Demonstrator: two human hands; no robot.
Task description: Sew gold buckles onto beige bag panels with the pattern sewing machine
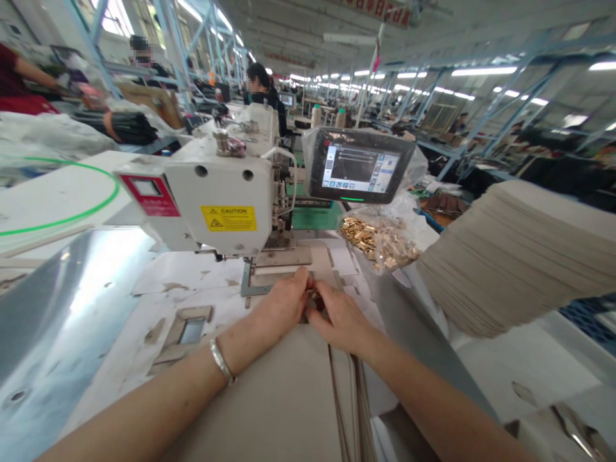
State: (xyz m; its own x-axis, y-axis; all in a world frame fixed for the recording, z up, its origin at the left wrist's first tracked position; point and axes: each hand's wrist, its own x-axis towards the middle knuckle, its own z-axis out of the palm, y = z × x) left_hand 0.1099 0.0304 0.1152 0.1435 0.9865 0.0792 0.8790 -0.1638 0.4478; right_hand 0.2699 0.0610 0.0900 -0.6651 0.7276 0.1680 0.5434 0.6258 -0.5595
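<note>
Both hands meet at the centre, in front of a white sewing machine [226, 192]. My left hand [289, 296], with a bracelet at the wrist, has its fingers closed. My right hand [337, 314] curls in from the right, thumb and fingers pinched around a small, dark, shiny piece [316, 300] between the two hands. What the left fingertips grip is hidden. Under the hands lies a beige panel [269, 391], with more layers along its right side. A grey metal frame [248, 282] sits just beyond my left hand.
A screen [360, 167] stands behind the hands. Gold metal parts [375, 240] lie in clear plastic at the right, beside a tall stack of beige pieces [520, 256]. A beige rectangular frame [180, 333] lies at the left. People are further back.
</note>
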